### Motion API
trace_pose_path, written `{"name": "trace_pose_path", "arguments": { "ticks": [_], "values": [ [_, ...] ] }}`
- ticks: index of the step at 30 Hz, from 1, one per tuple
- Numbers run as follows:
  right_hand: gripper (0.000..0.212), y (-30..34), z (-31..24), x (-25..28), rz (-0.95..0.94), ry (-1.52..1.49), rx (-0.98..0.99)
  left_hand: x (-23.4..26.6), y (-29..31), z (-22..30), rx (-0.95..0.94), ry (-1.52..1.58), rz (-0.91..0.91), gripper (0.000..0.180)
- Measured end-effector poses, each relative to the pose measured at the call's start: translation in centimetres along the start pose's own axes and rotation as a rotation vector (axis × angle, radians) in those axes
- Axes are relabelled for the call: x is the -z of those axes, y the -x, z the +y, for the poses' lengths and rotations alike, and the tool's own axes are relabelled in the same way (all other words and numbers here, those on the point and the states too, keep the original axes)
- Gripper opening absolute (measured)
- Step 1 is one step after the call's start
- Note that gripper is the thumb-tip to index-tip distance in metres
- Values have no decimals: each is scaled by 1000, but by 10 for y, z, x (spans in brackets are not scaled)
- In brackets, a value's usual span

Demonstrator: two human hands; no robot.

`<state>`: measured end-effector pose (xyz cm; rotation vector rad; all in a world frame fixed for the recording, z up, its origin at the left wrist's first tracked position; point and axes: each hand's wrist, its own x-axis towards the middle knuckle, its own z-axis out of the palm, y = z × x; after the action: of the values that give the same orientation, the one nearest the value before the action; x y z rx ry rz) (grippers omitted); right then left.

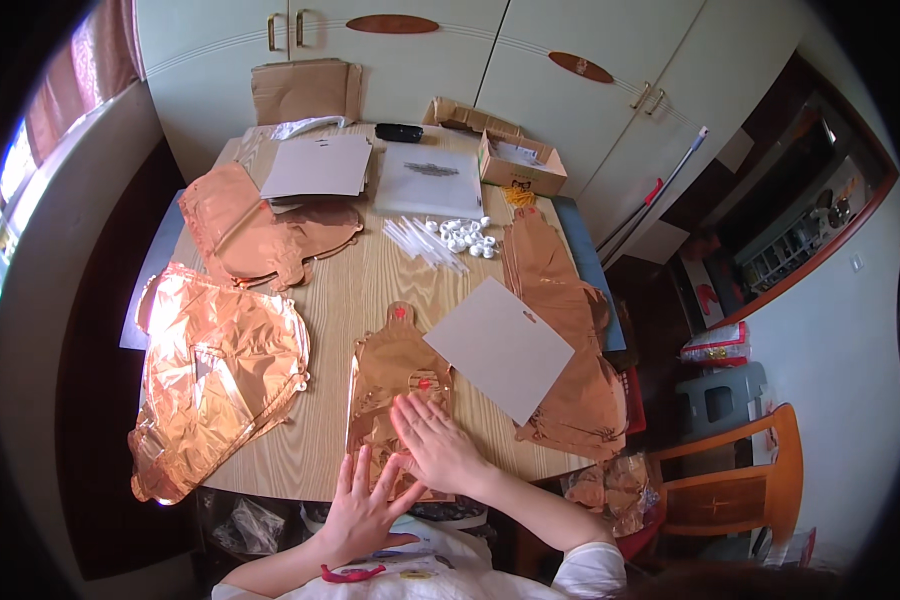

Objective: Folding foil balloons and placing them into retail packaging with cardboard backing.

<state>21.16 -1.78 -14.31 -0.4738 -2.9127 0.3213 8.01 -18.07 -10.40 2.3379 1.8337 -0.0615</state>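
Observation:
A folded copper-coloured foil balloon (375, 370), with small red marks near its tabs, lies flat in front of me at the table's near edge. My right hand (435, 445) rests palm down on it, fingers stretched out together. Fingers spread, my left hand (365, 510) is over the balloon's near end; whether its palm touches the foil is hard to tell. Neither hand grips anything. A grey-white card (500, 345) with a small cut-out lies to the right, partly over a stack of flat foil balloons (570, 405).
More foil balloons (220, 370) spread along the left side. White straws (425, 245) and white plastic caps (470, 237) lie mid-table. Behind are a card stack (315, 165), clear bags (427, 185), an open box (530, 175) and a black tray (398, 132). A wooden chair (730, 500) stands right.

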Motion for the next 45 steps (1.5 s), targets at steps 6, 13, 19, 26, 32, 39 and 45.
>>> {"name": "trace_pose_path", "arguments": {
  "ticks": [6,13,19,26,32,39,45],
  "values": [
    [77,-19,22,0,-15,71,-118,-2,0,0,9,10,7,99],
    [73,-43,53,-7,134,102,-125,-2,-1,1,14,-19,-4,100],
    [66,-71,57,9,155,179,-60,-5,0,-2,0,-34,39,98],
    [59,-65,-7,-2,-86,-103,389,-1,-2,-1,2,-46,-79,98],
    [68,-89,11,-5,-104,33,240,-8,0,-2,-1,-109,32,99],
    [61,-121,39,-3,-149,117,60,-7,0,-2,19,-8,18,98],
    [58,-143,90,18,60,448,-23,0,0,-1,9,-39,12,99]
  ]
}}
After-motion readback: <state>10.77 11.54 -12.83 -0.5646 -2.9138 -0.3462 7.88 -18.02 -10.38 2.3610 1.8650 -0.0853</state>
